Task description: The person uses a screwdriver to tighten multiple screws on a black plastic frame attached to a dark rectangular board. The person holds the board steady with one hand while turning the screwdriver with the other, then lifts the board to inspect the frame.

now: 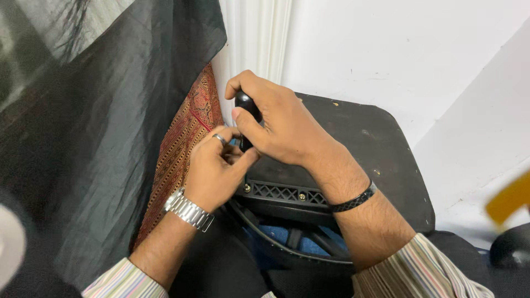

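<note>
At nine o'clock hangs a dark sheer curtain (99, 127). The left hand (215, 168) pinches below a black screwdriver handle (245, 107) (tip hidden), the right hand (281, 124) clamped around it; progress on the black chair (381, 160) seems midway.

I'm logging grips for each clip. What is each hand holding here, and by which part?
The right hand wraps the rounded top of a small black object. The left hand pinches its lower end with the fingertips; what the object is cannot be told.

black object (243, 102) mostly hidden, yellow blur (509, 202) cut off
</note>
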